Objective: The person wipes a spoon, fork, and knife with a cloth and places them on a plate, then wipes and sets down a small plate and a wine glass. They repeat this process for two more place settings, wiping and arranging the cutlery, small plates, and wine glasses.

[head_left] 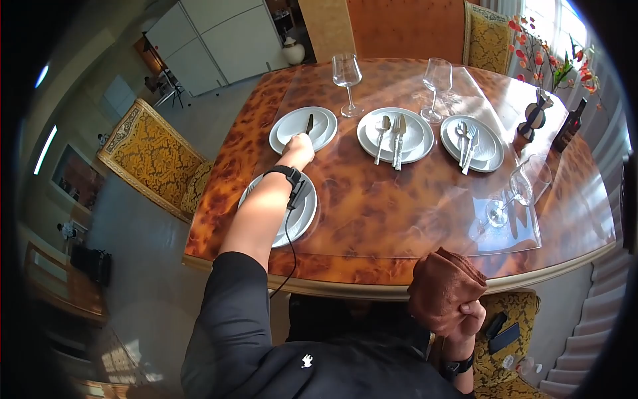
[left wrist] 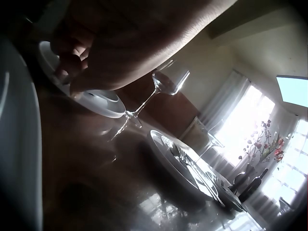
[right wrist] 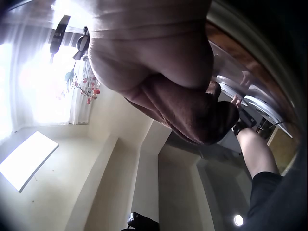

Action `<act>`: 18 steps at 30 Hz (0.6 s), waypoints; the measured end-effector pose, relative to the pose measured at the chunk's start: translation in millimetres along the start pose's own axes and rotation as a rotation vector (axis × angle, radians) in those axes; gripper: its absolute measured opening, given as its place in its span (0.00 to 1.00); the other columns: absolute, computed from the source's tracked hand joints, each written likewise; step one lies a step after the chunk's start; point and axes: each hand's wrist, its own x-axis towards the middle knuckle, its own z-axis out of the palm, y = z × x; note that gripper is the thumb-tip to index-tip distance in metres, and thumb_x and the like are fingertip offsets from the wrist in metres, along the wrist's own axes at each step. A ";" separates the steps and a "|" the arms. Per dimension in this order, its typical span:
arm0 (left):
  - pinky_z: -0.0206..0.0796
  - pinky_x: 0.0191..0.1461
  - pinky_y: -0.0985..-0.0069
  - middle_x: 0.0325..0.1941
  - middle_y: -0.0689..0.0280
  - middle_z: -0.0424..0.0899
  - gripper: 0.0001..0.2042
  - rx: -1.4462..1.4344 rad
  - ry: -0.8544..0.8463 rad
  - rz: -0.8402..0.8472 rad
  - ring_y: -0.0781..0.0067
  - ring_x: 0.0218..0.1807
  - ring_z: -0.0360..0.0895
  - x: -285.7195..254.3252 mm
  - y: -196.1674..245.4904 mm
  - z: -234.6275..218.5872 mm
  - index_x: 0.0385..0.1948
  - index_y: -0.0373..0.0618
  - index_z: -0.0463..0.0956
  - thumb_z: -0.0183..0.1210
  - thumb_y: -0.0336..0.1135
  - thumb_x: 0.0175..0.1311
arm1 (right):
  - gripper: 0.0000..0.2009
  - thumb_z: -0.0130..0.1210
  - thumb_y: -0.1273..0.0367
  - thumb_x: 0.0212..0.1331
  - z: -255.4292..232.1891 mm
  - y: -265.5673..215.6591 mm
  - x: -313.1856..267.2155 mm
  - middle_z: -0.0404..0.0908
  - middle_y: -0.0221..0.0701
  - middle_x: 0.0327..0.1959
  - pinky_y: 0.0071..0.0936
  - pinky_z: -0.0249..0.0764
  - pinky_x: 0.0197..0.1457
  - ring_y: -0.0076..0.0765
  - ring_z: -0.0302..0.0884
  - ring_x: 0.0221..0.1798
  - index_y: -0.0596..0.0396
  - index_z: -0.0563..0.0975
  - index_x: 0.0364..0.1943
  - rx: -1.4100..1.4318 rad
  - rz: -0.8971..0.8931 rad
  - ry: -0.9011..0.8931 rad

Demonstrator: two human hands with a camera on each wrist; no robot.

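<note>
My left hand (head_left: 299, 147) is over the near part of the far-left stacked plates (head_left: 323, 126), its fingers curled round a knife (head_left: 310, 124) whose dark blade shows beyond them. In the left wrist view the hand (left wrist: 115, 43) is in shadow at the rim of a plate (left wrist: 103, 107); the knife cannot be made out there. A folded brown cloth (head_left: 442, 292) is gripped by my right hand (head_left: 470, 319) in front of the table's near edge. From the right wrist view, the cloth (right wrist: 187, 108) bulges out beyond the hand (right wrist: 149, 43).
Two plate settings (head_left: 420, 149) (head_left: 495, 156) with cutlery stand to the right, and more plates (head_left: 309, 216) lie under my left forearm. Wine glasses (head_left: 346, 73) (head_left: 437, 76) stand behind; another glass (head_left: 522, 186), a bottle (head_left: 569, 126) and a flower vase (head_left: 533, 118) are at the right.
</note>
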 end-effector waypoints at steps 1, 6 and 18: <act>0.74 0.58 0.66 0.54 0.53 0.81 0.13 -0.025 0.009 -0.001 0.57 0.57 0.79 5.7 -5.8 4.2 0.46 0.39 0.81 0.61 0.28 0.59 | 0.33 0.49 0.77 0.41 -3.3 -1.7 -0.7 0.73 0.51 0.58 0.49 0.68 0.67 0.55 0.72 0.61 0.70 0.65 0.61 0.005 -0.008 -0.006; 0.73 0.54 0.64 0.48 0.45 0.82 0.13 -0.160 0.049 0.076 0.49 0.54 0.80 -15.5 -7.7 -12.7 0.41 0.34 0.81 0.56 0.27 0.55 | 0.33 0.49 0.77 0.41 -11.5 1.3 2.3 0.73 0.51 0.58 0.50 0.68 0.66 0.55 0.72 0.61 0.70 0.65 0.61 -0.001 -0.020 -0.008; 0.60 0.35 0.84 0.28 0.70 0.81 0.04 -0.974 -0.867 0.639 0.86 0.29 0.71 -295.4 -14.1 -4.0 0.42 0.40 0.69 0.51 0.29 0.71 | 0.32 0.47 0.80 0.45 14.9 51.6 53.4 0.72 0.50 0.59 0.49 0.68 0.67 0.55 0.72 0.61 0.68 0.62 0.63 0.023 0.231 -0.119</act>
